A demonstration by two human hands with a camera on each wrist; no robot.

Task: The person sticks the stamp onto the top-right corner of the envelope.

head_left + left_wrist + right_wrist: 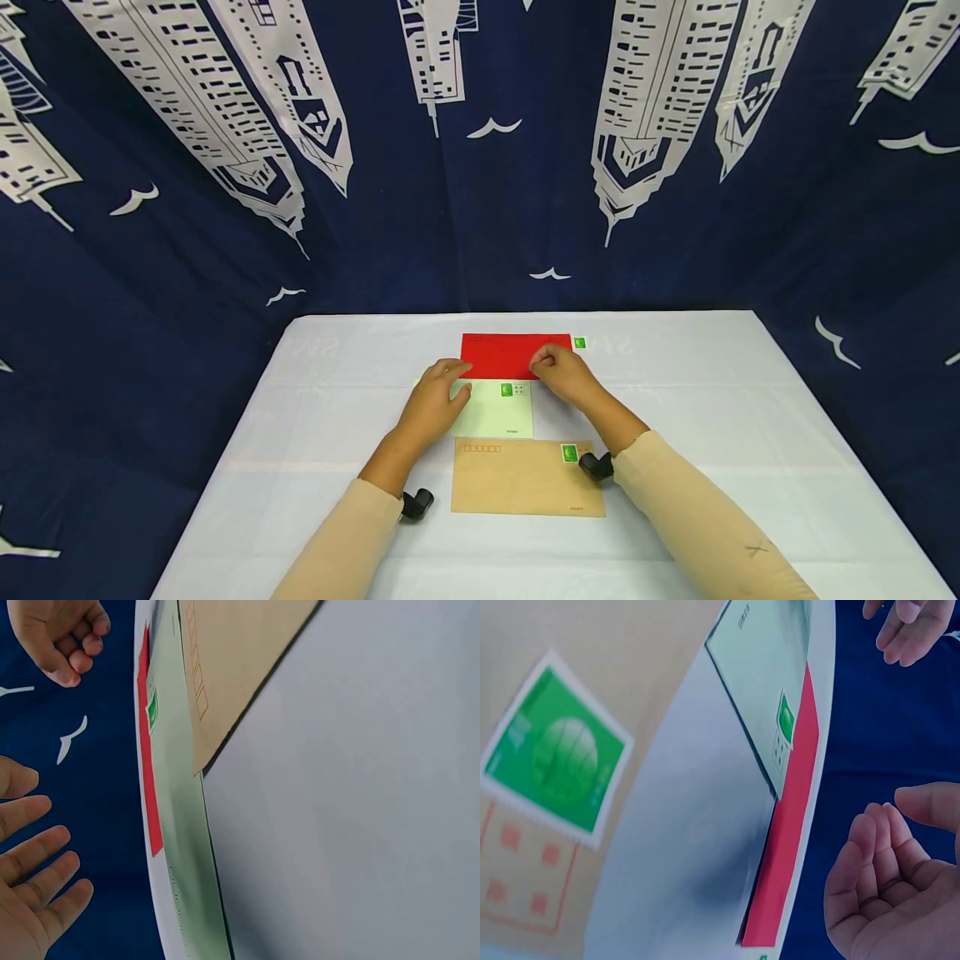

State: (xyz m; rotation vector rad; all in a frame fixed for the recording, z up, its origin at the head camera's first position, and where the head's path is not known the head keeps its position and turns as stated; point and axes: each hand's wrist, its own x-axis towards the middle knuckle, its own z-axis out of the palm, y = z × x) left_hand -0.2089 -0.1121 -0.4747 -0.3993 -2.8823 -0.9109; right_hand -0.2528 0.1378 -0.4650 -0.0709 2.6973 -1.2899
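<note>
My left hand point(432, 406) hovers by the left part of a red envelope point(502, 354), fingers spread and holding nothing. Over that envelope's right part is my right hand point(566, 377); its fingers are loosely curled. In the right wrist view, the right hand point(892, 892) has its thumb apart from the fingers, with nothing seen between them. A small green stamp point(580, 342) lies just beyond the red envelope's right end. In front lies a pale green envelope point(491, 417) with a green stamp point(507, 389), its left part hidden behind my left hand.
Nearest me on the white table point(300, 500) lies a brown envelope point(517, 483) with a green stamp point(570, 453) at its upper right. My right wrist camera point(596, 465) overlaps its right edge. A dark blue patterned cloth point(450, 225) hangs behind the table.
</note>
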